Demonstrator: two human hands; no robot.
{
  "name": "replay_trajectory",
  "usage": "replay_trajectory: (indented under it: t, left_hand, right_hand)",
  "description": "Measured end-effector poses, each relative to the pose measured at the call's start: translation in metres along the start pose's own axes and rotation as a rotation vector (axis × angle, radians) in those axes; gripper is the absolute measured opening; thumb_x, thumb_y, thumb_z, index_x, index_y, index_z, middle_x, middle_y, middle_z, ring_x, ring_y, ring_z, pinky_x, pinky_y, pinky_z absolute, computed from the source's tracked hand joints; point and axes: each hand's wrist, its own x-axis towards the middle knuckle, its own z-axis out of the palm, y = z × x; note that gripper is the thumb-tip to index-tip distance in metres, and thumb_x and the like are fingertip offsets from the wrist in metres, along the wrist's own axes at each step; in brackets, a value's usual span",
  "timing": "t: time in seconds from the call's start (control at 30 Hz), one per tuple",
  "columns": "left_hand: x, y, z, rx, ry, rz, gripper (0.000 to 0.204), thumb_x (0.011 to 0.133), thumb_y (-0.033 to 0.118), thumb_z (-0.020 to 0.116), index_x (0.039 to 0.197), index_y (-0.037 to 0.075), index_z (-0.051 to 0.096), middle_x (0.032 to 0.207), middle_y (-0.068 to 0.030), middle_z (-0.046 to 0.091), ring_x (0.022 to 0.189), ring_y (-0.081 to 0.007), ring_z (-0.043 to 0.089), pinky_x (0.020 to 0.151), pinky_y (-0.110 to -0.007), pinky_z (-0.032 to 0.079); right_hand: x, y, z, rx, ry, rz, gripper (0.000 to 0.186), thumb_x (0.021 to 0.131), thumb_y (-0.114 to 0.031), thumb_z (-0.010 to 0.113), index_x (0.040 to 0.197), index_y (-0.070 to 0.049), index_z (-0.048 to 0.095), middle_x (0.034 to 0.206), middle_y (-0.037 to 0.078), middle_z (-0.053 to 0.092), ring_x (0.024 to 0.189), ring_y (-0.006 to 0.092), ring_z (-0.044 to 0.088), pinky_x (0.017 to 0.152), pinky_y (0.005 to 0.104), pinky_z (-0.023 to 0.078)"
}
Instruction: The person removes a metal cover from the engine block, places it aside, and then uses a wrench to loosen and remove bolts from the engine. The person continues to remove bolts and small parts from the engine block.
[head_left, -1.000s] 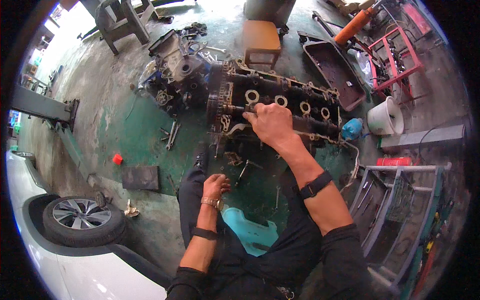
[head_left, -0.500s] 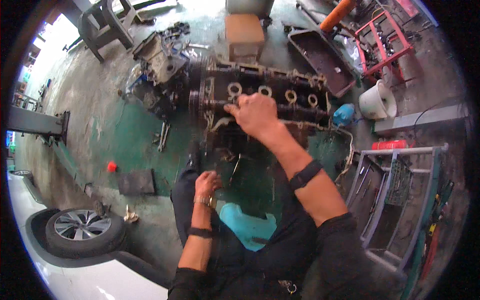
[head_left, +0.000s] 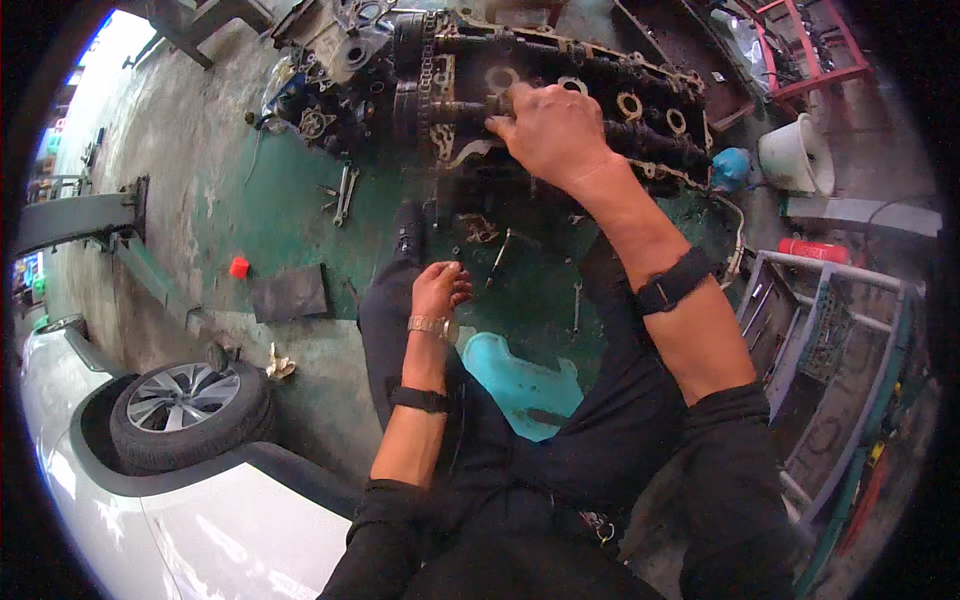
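Note:
An engine (head_left: 640, 140) lies in front of me, its dark cylinder head showing pale rings and a chain at the left end. Over its near left part, my right hand (head_left: 555, 130) is bent with thumb and fingertips closed around a small dark piece, too blurred to name. My left hand (head_left: 437, 292) hangs above the floor between my knees and the engine. Its fingers are curled in, with a tiny dark bit by the fingertips that I cannot make out. Beside that hand, a long-handled tool, perhaps a ratchet (head_left: 497, 258), lies on the floor.
Wrenches (head_left: 345, 195) and stripped engine parts (head_left: 320, 110) lie to the left. A turquoise sheet-like piece (head_left: 525, 385) is between my legs. A white car's wheel (head_left: 190, 405) is at lower left; a white bucket (head_left: 797, 157) and a metal rack (head_left: 830, 320) stand on the right.
The view has tipped downward, so the engine and both hands sit higher in it. My right hand stays over the same part of the engine; the left keeps near the long-handled tool.

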Motion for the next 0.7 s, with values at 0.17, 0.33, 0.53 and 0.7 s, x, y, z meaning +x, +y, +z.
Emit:
replay_trajectory:
  t: [0.17, 0.33, 0.53, 0.7]
  left_hand:
    - [0.003, 0.0, -0.004, -0.1, -0.097, -0.002, 0.016, 0.089, 0.015, 0.062, 0.096, 0.002, 0.057, 0.081, -0.0101, 0.063, 0.063, -0.0166, 0.06, 0.053, -0.028, 0.05]
    - [0.002, 0.001, -0.003, -0.051, -0.041, 0.019, 0.02, 0.088, 0.015, 0.062, 0.099, 0.0, 0.056, 0.081, -0.0118, 0.063, 0.061, -0.0174, 0.059, 0.052, -0.028, 0.05]
    - [0.0, 0.001, 0.004, -0.123, 0.012, -0.016, 0.019, 0.086, 0.012, 0.065, 0.097, 0.0, 0.056, 0.079, -0.0116, 0.062, 0.056, -0.0153, 0.056, 0.047, -0.026, 0.046]
    - [0.005, -0.002, 0.001, -0.088, -0.003, -0.003, 0.016, 0.086, 0.012, 0.065, 0.096, 0.002, 0.057, 0.081, -0.0114, 0.063, 0.059, -0.0163, 0.057, 0.05, -0.027, 0.046]
  right_hand:
    - [0.003, -0.001, 0.004, -0.017, -0.072, 0.03, 0.034, 0.082, -0.04, 0.061, 0.084, -0.007, 0.066, 0.078, 0.015, 0.067, 0.074, 0.0347, 0.066, 0.065, 0.0444, 0.053]
    - [0.004, 0.0, 0.001, -0.108, -0.075, -0.007, 0.047, 0.084, -0.054, 0.056, 0.078, -0.009, 0.069, 0.08, 0.017, 0.067, 0.078, 0.0345, 0.066, 0.065, 0.045, 0.054]
    - [0.002, 0.001, 0.001, -0.072, -0.066, 0.004, 0.036, 0.084, -0.043, 0.06, 0.094, -0.009, 0.065, 0.081, 0.016, 0.067, 0.079, 0.0346, 0.066, 0.069, 0.046, 0.053]
    - [0.004, 0.007, 0.008, -0.215, -0.074, -0.163, 0.035, 0.085, -0.043, 0.058, 0.096, -0.011, 0.065, 0.085, 0.014, 0.068, 0.081, 0.0326, 0.066, 0.068, 0.0454, 0.053]
